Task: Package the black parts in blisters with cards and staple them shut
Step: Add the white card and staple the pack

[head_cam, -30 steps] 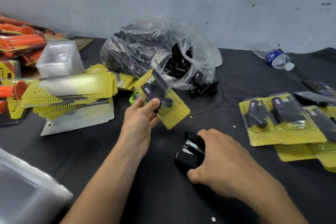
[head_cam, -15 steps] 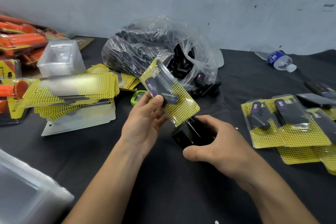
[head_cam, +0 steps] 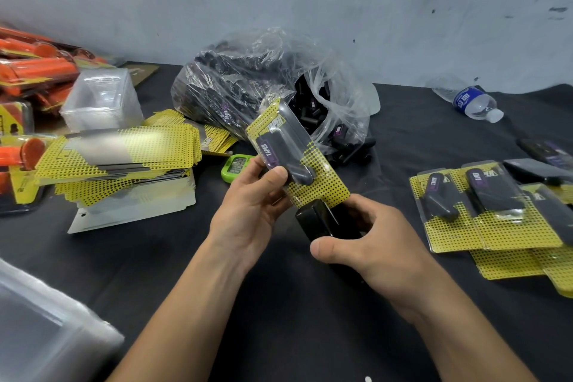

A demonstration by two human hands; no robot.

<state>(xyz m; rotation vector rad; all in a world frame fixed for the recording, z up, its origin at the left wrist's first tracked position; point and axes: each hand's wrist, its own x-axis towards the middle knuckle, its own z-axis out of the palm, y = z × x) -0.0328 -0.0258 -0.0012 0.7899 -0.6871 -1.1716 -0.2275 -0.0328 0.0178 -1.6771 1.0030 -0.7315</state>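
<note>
A small packing workshop: black-covered table (head_cam: 279,304) heaped with yellow cards (head_cam: 124,149), clear blisters (head_cam: 102,96), finished packs (head_cam: 483,211).

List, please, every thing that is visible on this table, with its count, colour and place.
yellow dotted card pack with clear blister: one, yellow and black, held above centre
shiny black stapler: one, black, centre, at the pack's lower edge
clear plastic bag of black parts: one, transparent, back centre
stack of yellow dotted cards: one stack, yellow, left
stack of clear plastic blisters: one stack, transparent, back left
green digital timer: one, green, behind left hand
clear water bottle with blue label: one, lying back right
finished yellow packs: several, yellow and black, right
orange packaged items: several, orange, far left
left hand: grips the pack
right hand: grips the stapler
</note>
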